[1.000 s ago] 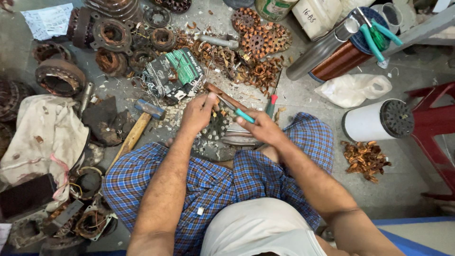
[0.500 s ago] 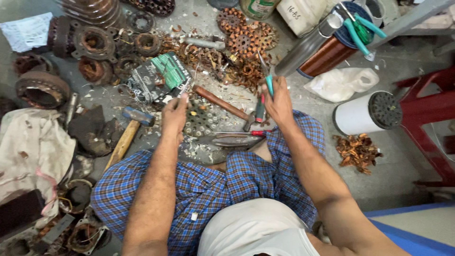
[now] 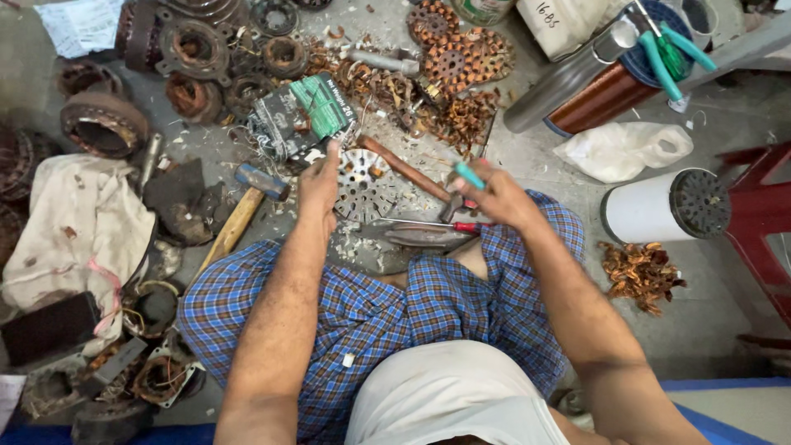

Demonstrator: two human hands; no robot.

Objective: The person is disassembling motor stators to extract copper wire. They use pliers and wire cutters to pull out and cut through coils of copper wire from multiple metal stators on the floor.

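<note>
My left hand (image 3: 318, 183) grips the left edge of a round, slotted metal disc (image 3: 367, 188) that lies on the floor in front of my knees. My right hand (image 3: 497, 196) is closed around a teal-handled tool (image 3: 470, 175), whose metal end points down to the left, just right of the disc. A rusty brown rod (image 3: 402, 167) lies slanted between the two hands. Below it a red-handled screwdriver (image 3: 441, 225) rests on a flat metal piece by my blue checked cloth (image 3: 428, 305).
A wooden-handled hammer (image 3: 237, 216) lies left of my left arm. Old motor stators (image 3: 194, 49) and a green part (image 3: 321, 105) crowd the top left. Copper scrap (image 3: 461, 91) is ahead, a copper wire spool (image 3: 606, 97), white cylinder (image 3: 651, 214) and red stool (image 3: 762, 210) to the right.
My right hand has come back from the scrap pile ahead toward my knee, still holding the teal-handled tool. My left hand stays at the disc.
</note>
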